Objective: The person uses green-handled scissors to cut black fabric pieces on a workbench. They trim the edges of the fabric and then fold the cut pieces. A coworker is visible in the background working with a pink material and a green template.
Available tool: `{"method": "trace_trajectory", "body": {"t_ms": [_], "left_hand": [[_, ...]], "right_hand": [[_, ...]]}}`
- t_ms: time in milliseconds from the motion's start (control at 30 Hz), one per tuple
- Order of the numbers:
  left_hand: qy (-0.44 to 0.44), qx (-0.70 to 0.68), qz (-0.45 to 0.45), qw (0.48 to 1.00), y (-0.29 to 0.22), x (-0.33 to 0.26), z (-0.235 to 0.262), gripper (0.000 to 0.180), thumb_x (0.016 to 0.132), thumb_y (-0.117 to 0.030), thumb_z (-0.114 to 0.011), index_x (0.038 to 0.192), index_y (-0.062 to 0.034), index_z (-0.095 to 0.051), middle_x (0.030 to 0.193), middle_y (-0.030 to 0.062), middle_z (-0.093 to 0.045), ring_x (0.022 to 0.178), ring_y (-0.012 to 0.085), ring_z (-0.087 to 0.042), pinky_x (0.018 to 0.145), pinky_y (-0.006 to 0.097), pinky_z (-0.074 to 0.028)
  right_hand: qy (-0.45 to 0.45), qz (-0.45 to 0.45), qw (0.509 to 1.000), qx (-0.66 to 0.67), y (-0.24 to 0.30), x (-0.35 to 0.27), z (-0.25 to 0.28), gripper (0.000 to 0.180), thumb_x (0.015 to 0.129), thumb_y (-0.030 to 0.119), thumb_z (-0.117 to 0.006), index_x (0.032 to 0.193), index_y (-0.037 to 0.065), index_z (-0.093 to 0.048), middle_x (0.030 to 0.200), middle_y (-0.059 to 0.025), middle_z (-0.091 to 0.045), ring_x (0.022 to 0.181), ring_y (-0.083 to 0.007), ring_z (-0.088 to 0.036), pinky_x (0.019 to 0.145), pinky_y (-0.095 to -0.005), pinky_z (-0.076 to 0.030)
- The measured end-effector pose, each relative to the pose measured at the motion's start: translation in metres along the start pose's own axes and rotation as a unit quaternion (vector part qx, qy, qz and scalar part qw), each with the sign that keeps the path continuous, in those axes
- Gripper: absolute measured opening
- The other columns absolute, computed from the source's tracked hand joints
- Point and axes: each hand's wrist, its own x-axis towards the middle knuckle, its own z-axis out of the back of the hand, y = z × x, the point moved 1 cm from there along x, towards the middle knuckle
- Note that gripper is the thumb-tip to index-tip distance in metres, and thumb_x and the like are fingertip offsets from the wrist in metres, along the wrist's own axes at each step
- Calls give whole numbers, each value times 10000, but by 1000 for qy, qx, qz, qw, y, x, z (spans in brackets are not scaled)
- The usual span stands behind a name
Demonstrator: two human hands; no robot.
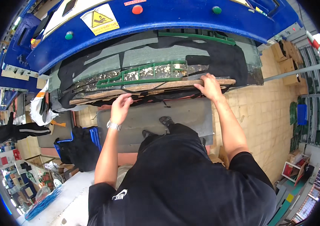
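In the head view we look down over a black shirt and two bare forearms reaching forward to the front edge of a big blue machine [175, 17]. Our left hand [120, 107], with a metal watch [113, 125] on its wrist, is raised to the near edge of a worn wooden board [148, 87]; its fingers curl loosely at the black fabric [156, 100] hanging under that edge, and we cannot tell whether they actually pinch it. Our right hand [209, 87] lies over the right end of the same board, fingers spread on top and bent over the front edge, holding it.

The board sits on the machine's bed, just below a green plastic frame [145, 73] speckled with pale wear, and sheets of grey and black material [190, 52] lie behind it under the blue hood. A yellow warning sticker [100, 19] and red and green buttons show on the hood. Below the hands, a dark grey mat [190, 113] lies on the floor, with a shoe [166, 121] on it. To the left, a blue crate [92, 137] holds black cloth.
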Motion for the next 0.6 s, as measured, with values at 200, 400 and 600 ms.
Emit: {"method": "trace_trajectory", "body": {"t_ms": [200, 400, 600], "left_hand": [[-7, 155, 23, 988, -32, 61, -28, 317, 893, -291, -664, 1046, -16, -699, 829, 111, -721, 760, 202, -698, 719, 324, -532], [36, 188, 190, 963, -66, 126, -41, 493, 902, -472, -645, 1012, 4, -708, 696, 46, -683, 582, 102, -580, 508, 295, -444], [128, -220, 413, 875, -66, 154, -77, 462, 926, -458, -637, 1075, -26, -566, 790, 67, -671, 565, 86, -583, 369, 186, -353]], "right_hand": [[37, -33, 999, 4, 2, -2, -2, 482, 780, 359, -772, 1079, 0, -654, 1233, -246, -577, 1184, -390, -531, 995, -449, -456], [186, -20, 982, -4, 6, 28, 30, 437, 779, 396, -762, 944, -3, -697, 1099, -248, -650, 1079, -367, -615, 903, -460, -497], [22, -38, 951, 306, -10, 127, 46, 244, 864, 228, -726, 954, 3, -702, 774, -92, -706, 692, -146, -665, 655, -292, -513]]}}
